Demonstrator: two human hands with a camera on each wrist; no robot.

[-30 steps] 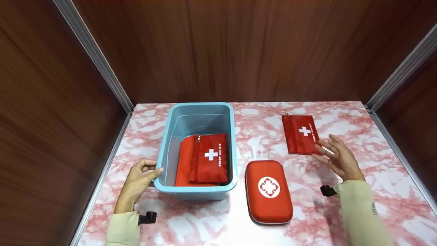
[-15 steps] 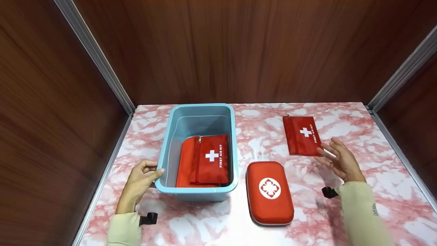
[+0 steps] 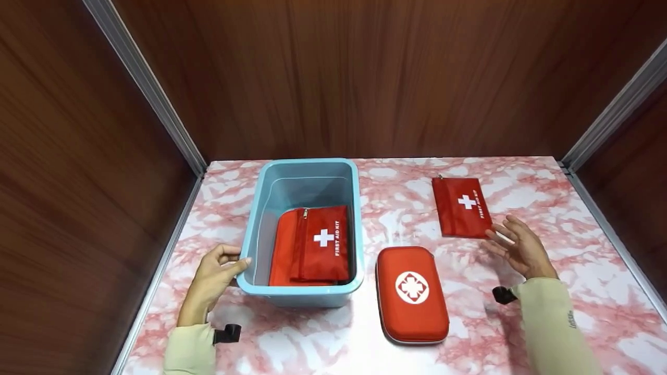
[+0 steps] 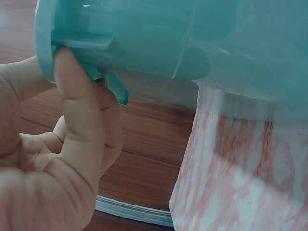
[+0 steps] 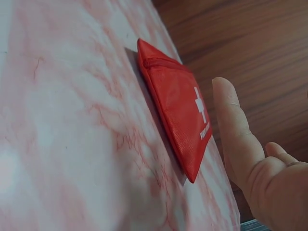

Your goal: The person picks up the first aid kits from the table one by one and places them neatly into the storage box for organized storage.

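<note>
My left hand (image 3: 213, 278) grips the rim of a light blue plastic bin (image 3: 250, 229) at its near left corner, thumb on top and fingers curled beneath, as the left wrist view also shows. Inside the bin, a red zippered first aid pouch (image 3: 324, 255) lies over an orange-red case (image 3: 281, 250). Above the table at the right hovers my right hand (image 3: 523, 250), fingers loosely extended and holding nothing. Just beyond its fingertips a second red first aid pouch (image 3: 461, 208) lies flat; in the right wrist view the hand is apart from this pouch (image 5: 178, 106).
A hard-looking red first aid case (image 3: 411, 317) lies on the pink marbled table (image 3: 292, 344), between the bin and my right arm. Brown wood-grain panels (image 3: 365, 78) with metal edge strips (image 3: 151, 94) enclose the table at the back and both sides.
My right hand has drifted slightly down, toward me, away from the pouch. The left hand keeps its hold on the bin, and the view has shifted a little.
</note>
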